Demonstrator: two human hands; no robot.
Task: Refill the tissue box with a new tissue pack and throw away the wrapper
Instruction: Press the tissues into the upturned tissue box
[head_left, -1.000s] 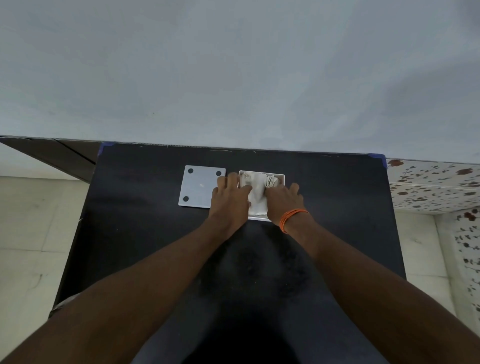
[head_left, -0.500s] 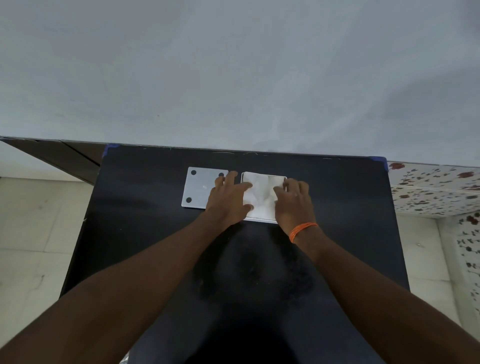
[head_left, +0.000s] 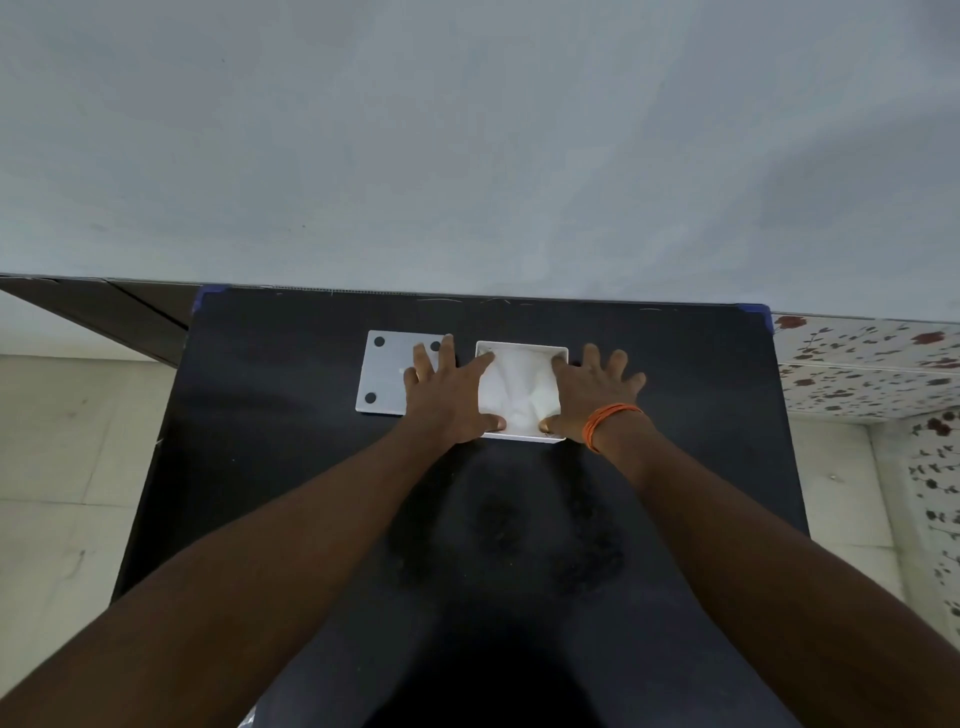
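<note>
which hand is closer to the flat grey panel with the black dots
Left. The left hand lies partly over the grey panel's right edge, its thumb in the tissue box. The right hand is on the box's far side, away from the panel.

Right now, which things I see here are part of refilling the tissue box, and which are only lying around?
Part of the job:
- tissue box, open on the table
- tissues inside it
- base plate beside the box
- left hand and right hand, spread flat, pressing the tissues

Only lying around:
- black table
- orange wristband
</note>
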